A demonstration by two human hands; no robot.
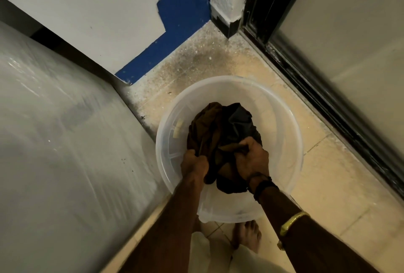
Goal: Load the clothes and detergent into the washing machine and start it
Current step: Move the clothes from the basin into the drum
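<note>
Both hands, left [195, 164] and right [251, 159], grip a crumpled heap of dark brown and black clothes [220, 130] inside a clear plastic tub [290, 141] on the floor [328, 174].

Grey surface [54, 130] on left: motion-blurred, cut off by left and bottom edges, can't tell what it is. Clothes [220, 126] in basin [290, 124]: bunched, number of pieces unclear. Their near part is covered by left hand [194, 166] and right hand [251, 159], fingertips buried in the cloth. Basin's near rim hidden behind both forearms. Pale yellow bit [178, 129] beside clothes, too small to identify.
</note>
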